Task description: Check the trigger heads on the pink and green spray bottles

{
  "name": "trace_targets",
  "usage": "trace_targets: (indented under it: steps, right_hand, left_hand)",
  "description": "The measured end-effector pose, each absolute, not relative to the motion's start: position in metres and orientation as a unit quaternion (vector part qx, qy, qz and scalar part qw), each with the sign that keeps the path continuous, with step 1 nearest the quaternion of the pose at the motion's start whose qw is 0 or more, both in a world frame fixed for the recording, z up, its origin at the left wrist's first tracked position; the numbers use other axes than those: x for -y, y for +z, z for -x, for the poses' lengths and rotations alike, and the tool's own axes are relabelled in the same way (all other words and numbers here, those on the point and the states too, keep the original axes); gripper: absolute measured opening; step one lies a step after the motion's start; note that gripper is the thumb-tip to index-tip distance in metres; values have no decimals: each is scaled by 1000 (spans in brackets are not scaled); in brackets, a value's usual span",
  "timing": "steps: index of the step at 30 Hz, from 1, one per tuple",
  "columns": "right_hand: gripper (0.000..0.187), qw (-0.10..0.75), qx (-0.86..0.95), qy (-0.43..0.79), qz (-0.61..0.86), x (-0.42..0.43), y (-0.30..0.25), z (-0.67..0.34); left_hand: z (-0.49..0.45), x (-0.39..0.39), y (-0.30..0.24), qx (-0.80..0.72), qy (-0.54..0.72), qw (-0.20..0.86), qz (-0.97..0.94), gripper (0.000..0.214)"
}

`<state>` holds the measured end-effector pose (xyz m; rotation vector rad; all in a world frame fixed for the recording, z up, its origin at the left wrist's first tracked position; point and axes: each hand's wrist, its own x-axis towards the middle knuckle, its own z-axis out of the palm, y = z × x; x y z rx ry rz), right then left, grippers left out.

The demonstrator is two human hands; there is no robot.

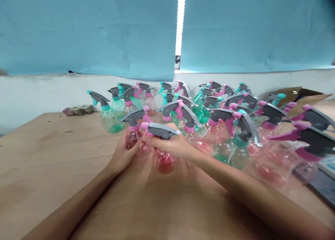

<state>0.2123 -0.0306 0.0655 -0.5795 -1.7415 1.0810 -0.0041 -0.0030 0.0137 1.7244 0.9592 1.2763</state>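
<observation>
Two clear pink spray bottles with grey trigger heads stand side by side at the middle of the table. My right hand [174, 144] wraps round the upper part of the nearer spray bottle [165, 164], just under its trigger head, and hides its neck. My left hand [124, 154] is closed against the side of the other spray bottle [134, 135], thumb in front. The fingertips of both hands come close together between the bottles. What lies behind those fingers is hidden.
Several pink and green spray bottles crowd the back and right, including a green one [234, 154] beside my right forearm. A green bottle [112, 121] stands at the back left near egg-carton-like pieces [78, 110]. An opened cardboard box [303, 97] and a dark flat device [316, 184] are at right.
</observation>
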Motion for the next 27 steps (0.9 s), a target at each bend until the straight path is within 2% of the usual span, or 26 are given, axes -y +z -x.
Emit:
trace_targets:
  steps: [9,17,27]
  right_hand:
    - [28,490,714,452,214,28,61,-210]
    - [14,510,700,460,196,26,58,-209]
    - [9,519,684,481,177,29,59,-209]
  left_hand:
    - [1,9,16,-385,471,390,-691,59]
    - [1,10,17,-405,473,372,-688,54]
    - [-1,10,19,-399,473,373,-691,48]
